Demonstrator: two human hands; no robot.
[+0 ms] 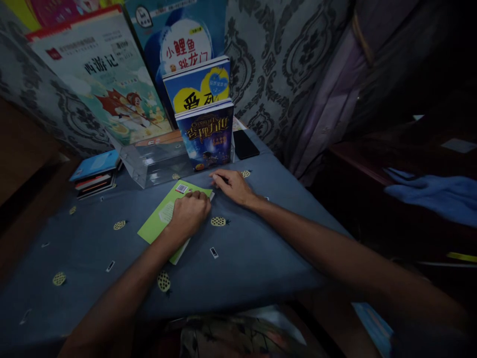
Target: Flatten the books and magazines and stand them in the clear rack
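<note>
A light green book [156,227] lies at a slant on the table, its back cover with a barcode facing up. Across its right side rests my left hand [191,211], its fingers curled closed at the book's edge; the fingertips are hidden beneath the hand. Just right of the book's far corner, my right hand [234,186] is low over the tablecloth, thumb and fingers loosely apart with nothing in them. Beyond it, a dark blue book [208,141] stands upright in a clear plastic stand [158,166], in front of a blue and yellow book [177,92].
Two large picture books, one pale [100,84] and one blue [149,35], lean against the patterned wall. A small stack of books [96,168] lies at the left. A black phone [246,144] is right of the stand. The tablecloth [261,263] has pineapple prints.
</note>
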